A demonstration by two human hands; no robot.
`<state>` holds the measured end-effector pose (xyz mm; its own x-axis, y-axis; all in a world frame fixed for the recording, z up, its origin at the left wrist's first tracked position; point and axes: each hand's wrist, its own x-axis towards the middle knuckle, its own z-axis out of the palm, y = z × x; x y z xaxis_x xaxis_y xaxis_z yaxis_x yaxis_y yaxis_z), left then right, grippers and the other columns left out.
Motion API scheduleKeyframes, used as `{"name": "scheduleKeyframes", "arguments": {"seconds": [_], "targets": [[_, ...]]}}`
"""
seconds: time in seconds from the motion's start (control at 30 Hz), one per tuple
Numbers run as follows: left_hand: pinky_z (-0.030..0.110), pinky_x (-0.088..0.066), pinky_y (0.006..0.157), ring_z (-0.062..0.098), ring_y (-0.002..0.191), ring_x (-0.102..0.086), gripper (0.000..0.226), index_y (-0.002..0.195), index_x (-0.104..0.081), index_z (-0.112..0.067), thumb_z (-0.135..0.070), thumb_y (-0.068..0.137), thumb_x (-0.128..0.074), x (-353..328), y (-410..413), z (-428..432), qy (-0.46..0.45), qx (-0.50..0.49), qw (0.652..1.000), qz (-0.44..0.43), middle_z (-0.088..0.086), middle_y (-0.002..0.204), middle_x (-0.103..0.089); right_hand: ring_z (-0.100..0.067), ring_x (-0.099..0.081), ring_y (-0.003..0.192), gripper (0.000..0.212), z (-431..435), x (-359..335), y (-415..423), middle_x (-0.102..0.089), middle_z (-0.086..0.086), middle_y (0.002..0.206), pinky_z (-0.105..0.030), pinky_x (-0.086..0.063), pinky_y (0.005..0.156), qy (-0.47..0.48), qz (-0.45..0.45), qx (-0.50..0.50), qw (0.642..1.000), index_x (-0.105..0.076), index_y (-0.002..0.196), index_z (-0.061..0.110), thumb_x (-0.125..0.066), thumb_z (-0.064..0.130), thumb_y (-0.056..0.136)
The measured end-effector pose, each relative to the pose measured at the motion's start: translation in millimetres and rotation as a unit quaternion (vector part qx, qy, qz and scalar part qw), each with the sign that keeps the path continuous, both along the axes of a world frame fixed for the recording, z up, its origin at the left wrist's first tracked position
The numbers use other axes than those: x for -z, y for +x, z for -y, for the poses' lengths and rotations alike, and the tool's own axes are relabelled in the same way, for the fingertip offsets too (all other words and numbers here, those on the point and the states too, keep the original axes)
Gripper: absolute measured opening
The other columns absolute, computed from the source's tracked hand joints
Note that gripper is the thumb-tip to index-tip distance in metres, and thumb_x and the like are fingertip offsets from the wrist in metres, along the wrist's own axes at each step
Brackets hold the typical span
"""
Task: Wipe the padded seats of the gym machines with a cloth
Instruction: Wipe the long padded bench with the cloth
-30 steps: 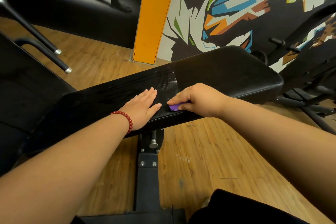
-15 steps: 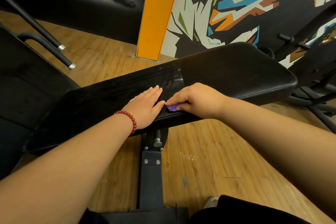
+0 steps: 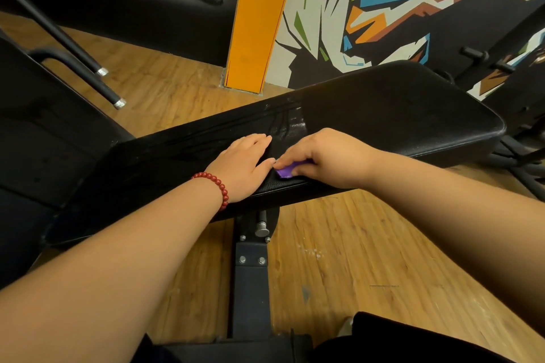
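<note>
Cloth (image 3: pixel 287 171) has crept left along the near edge of the padded seat (image 3: pixel 398 115) under my right grip (image 3: pixel 321 156), still curled round it, now nearly touching my flat left grip (image 3: pixel 244 165); this stroke looks nearly spent.

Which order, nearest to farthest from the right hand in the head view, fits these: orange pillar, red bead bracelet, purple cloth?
1. purple cloth, pinched under the right hand.
2. red bead bracelet, to its left.
3. orange pillar, beyond the bench.
</note>
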<state>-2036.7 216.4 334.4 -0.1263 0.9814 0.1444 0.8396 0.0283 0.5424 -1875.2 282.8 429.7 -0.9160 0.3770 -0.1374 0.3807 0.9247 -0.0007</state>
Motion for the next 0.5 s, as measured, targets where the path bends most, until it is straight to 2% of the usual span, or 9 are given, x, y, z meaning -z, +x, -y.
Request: {"name": "scheduleKeyframes", "arguments": {"seconds": [0.2, 0.4, 0.5], "targets": [[0.033, -0.008, 0.118, 0.01, 0.148, -0.001, 0.056, 0.155, -0.013, -0.023, -0.037, 0.104, -0.032, -2.2, -2.4, -6.5, -0.013, 0.017, 1.0, 0.009, -0.009, 0.162, -0.005, -0.004, -0.057, 0.115, 0.035, -2.8, -11.2, 7.4, -0.064, 0.011, 0.125, -0.021, -0.042, 0.103, -0.007, 0.014, 0.001, 1.0, -0.063, 0.126, 0.028, -0.062, 0.018, 0.092], [0.034, -0.008, 0.118, 0.009, 0.148, 0.001, 0.057, 0.155, -0.01, -0.023, -0.038, 0.104, -0.03, 0.2, -8.3, -14.0, -0.022, 0.025, 0.999, 0.024, -0.009, 0.162, -0.002, -0.006, -0.058, 0.113, 0.033, -5.3, -10.4, 7.6, -0.066, 0.008, 0.122, -0.025, -0.043, 0.103, 0.012, 0.012, -0.009, 1.0, -0.064, 0.124, 0.026, -0.061, 0.017, 0.093], [0.032, -0.007, 0.119, 0.01, 0.148, 0.0, 0.056, 0.155, -0.011, -0.022, -0.038, 0.104, -0.03, 2.9, -7.8, -14.0, -0.02, 0.028, 0.999, 0.032, -0.008, 0.162, -0.003, -0.009, -0.058, 0.114, 0.032, -16.1, -8.1, -5.2, -0.065, 0.006, 0.123, -0.023, -0.041, 0.102, 0.037, -0.006, 0.029, 0.999, -0.063, 0.125, 0.025, -0.059, 0.017, 0.094]]}}
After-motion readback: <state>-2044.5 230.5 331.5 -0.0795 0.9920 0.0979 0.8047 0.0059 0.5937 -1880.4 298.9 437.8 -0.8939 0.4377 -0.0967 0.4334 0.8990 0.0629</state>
